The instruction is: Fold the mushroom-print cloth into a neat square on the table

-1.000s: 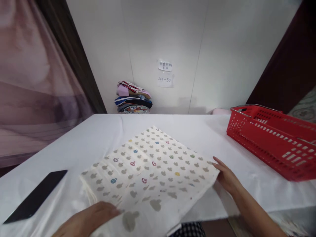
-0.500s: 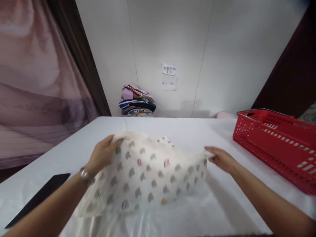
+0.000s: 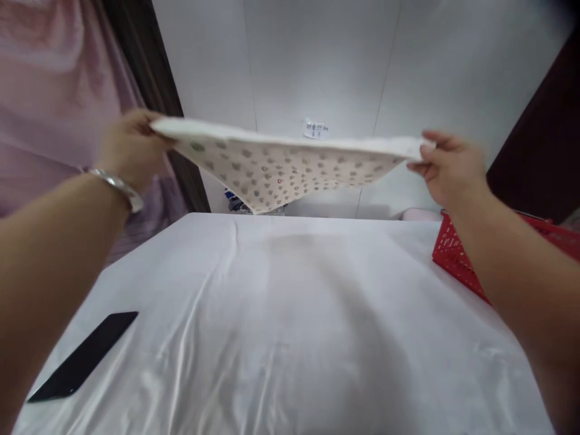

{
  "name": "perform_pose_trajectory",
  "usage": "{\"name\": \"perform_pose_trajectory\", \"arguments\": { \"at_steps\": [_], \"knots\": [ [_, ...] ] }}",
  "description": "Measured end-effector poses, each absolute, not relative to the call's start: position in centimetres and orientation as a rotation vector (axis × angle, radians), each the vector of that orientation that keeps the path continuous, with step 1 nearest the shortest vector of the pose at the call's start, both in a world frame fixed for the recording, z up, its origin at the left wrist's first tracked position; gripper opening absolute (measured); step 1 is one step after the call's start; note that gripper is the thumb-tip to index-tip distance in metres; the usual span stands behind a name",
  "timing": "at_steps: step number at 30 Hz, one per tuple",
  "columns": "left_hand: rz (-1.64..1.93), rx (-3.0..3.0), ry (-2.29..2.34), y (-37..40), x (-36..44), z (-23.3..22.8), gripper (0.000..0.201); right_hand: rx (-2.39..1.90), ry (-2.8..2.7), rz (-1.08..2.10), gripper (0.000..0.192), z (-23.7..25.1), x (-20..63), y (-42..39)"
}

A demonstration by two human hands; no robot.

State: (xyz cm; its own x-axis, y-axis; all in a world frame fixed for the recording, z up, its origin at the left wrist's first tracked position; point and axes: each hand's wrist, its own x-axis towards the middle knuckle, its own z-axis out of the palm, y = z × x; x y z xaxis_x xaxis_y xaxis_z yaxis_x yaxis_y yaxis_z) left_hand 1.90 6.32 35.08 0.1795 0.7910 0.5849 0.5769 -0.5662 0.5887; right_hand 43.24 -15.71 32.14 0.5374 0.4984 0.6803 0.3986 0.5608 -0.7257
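A cream cloth [image 3: 281, 169] printed with small grey and coloured figures is stretched in the air above the table. My left hand [image 3: 138, 145] pinches its left near corner; a silver bracelet circles that wrist. At the opposite end, my right hand [image 3: 451, 163] grips the right near corner between thumb and fingers. The cloth's far part billows away from me toward the wall, and one corner hangs lowest on the left. Both hands are slightly blurred by motion.
A white-covered table [image 3: 290, 302] has wrinkles at its front. On its left lies a flat black object [image 3: 84, 356], and a red basket [image 3: 457, 254] stands at the right behind my forearm. Folded cloths [image 3: 238, 202] show partly at the back. A paper label [image 3: 316, 128] is on the wall.
Both hands have risen and moved apart, lifting the cloth off the table and spreading it taut in the air. The cloth now covers most of the folded pile and the lower wall label.
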Motion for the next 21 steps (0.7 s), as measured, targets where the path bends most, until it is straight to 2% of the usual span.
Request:
{"name": "perform_pose_trajectory", "arguments": {
  "at_steps": [2, 8, 11, 14, 17, 21],
  "knots": [
    [1.384, 2.282, 1.240, 5.2, 1.0, 29.8, 0.044, -1.113, -0.957, 0.187, 0.032, 27.4, 42.8, -17.7],
    [0.747, 2.457, 1.102, 3.2, -1.2, 10.1, 0.025, -1.484, -0.608, 0.699, 0.026, 8.9, 40.4, -22.5],
    [0.643, 2.364, 1.205, 2.0, -2.0, 3.1, 0.019, -1.584, -0.367, 0.875, 0.023, 2.7, 39.1, -24.4],
    [0.662, 2.297, 1.265, 1.2, -3.0, 0.4, 0.023, -1.494, -0.366, 0.863, 0.025, 0.6, 38.6, -26.1],
    [0.746, 2.304, 1.271, 0.6, -4.1, 0.1, 0.026, -1.441, -0.457, 0.818, 0.027, 0.5, 38.4, -27.2],
    [0.590, 2.350, 1.396, -0.5, -4.7, 0.1, 0.027, -1.758, -0.563, 0.745, 0.027, -0.2, 37.9, -27.6]
  ]
}}
